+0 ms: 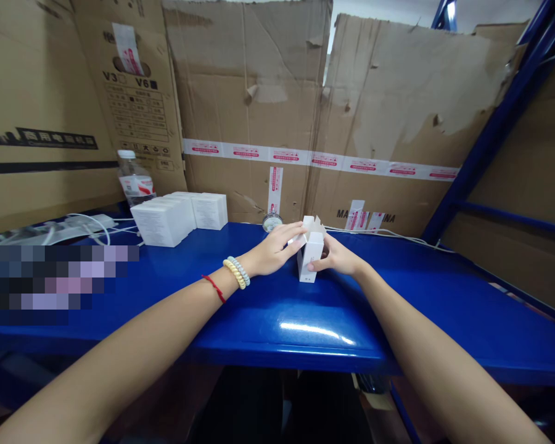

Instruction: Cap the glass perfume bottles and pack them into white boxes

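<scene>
A small white box (311,258) stands upright on the blue table (277,308), its top flaps raised. My right hand (337,254) wraps round the box's right side, thumb on the front face. My left hand (277,248) is at the upper left of the box, fingers stretched toward the flaps and touching at the top edge. Whether its fingertips pinch a flap is hard to tell. The inside of the box is hidden.
Several white boxes (160,221) stand in a row at the back left, before a plastic bottle (136,182). White cables (90,225) and a power strip lie left. A round object (272,221) sits at the back edge by cardboard walls (250,111).
</scene>
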The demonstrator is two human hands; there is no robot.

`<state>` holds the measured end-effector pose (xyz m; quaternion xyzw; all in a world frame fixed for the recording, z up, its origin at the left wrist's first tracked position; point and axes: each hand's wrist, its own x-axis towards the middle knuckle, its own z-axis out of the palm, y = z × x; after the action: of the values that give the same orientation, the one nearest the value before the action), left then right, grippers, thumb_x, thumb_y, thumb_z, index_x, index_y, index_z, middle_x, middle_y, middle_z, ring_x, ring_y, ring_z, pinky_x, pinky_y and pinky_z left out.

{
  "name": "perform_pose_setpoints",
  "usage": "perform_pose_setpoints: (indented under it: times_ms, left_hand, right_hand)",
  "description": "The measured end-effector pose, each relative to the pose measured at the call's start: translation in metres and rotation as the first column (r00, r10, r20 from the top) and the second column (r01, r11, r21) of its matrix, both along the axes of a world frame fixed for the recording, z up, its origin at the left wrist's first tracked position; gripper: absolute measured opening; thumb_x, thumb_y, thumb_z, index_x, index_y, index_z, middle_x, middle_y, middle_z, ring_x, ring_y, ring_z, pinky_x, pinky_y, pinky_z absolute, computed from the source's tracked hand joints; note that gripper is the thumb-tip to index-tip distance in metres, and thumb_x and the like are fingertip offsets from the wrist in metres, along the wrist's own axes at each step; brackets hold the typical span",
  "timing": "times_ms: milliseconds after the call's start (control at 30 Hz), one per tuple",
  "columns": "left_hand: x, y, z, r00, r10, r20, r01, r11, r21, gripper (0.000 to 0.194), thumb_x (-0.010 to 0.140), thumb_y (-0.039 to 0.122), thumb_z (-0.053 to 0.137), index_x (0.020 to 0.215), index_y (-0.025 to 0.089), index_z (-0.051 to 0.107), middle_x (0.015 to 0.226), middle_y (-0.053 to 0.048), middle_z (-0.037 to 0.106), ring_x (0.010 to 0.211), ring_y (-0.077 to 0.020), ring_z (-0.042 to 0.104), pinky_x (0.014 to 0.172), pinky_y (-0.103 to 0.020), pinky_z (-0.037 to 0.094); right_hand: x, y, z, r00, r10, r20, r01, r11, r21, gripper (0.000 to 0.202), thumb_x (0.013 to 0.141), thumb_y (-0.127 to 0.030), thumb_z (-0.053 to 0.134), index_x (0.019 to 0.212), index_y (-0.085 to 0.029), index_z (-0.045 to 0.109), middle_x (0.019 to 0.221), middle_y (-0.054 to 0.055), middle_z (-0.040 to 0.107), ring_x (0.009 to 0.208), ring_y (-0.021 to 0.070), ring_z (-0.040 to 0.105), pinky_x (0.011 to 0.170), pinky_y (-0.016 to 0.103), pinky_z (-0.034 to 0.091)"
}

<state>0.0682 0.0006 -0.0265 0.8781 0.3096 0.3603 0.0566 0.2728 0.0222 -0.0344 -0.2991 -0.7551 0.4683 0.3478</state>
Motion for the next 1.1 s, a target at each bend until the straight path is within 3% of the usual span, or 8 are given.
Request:
perform_pose_setpoints:
  times_ms: [200,567,900,1100]
  left_hand:
    - [-0.0036,0.0015,0.0007,0.999,-0.037,-0.034,0.039,0.998,0.045,0.044,0.096,0.040,0.030,0.130,0.018,0.047,0.140,-0.009,0.047,0.133,-0.0201,0.036,0.113,-0.041,0.025]
    - [-0.0079,0.0023,0.0036,1.000,-0.012,-0.024,0.014,0.993,0.114,0.047,0.082,0.048,0.056,0.122,0.022,0.052,0.127,-0.011,0.050,0.122,-0.0264,0.042,0.105,-0.047,0.034]
    - [-0.0069,0.0027,-0.0007,0.999,0.043,0.007,-0.044,0.998,0.041,0.042,0.080,0.052,0.056,0.107,0.020,0.058,0.124,-0.011,0.034,0.126,-0.0272,0.035,0.109,-0.046,0.031]
    - [-0.0043,0.0048,-0.0052,0.998,0.031,0.048,-0.033,0.999,0.032,0.042,0.080,0.052,0.056,0.109,0.021,0.057,0.127,-0.010,0.032,0.125,-0.0275,0.035,0.109,-0.046,0.032]
  right_hand:
    - [-0.0011,0.0002,0.0005,1.000,-0.003,0.016,0.003,1.000,0.003,0.084,0.049,-0.020,0.082,0.122,-0.020,0.041,0.097,0.001,0.062,0.092,0.0206,0.058,0.082,0.036,0.049]
    - [-0.0009,0.0007,0.0000,0.998,0.029,0.054,-0.031,0.999,0.040,0.088,0.054,-0.026,0.082,0.130,-0.023,0.039,0.112,0.006,0.060,0.100,0.0230,0.058,0.087,0.040,0.048]
    - [-0.0034,-0.0028,0.0019,0.994,0.025,0.106,-0.034,0.996,0.086,0.082,0.055,-0.027,0.081,0.127,-0.017,0.043,0.106,0.007,0.062,0.098,0.0237,0.059,0.085,0.040,0.047]
    - [-0.0027,-0.0016,0.0014,0.992,0.023,0.126,-0.037,0.993,0.110,0.079,0.057,-0.028,0.080,0.126,-0.020,0.044,0.110,0.007,0.061,0.099,0.0233,0.059,0.085,0.039,0.046]
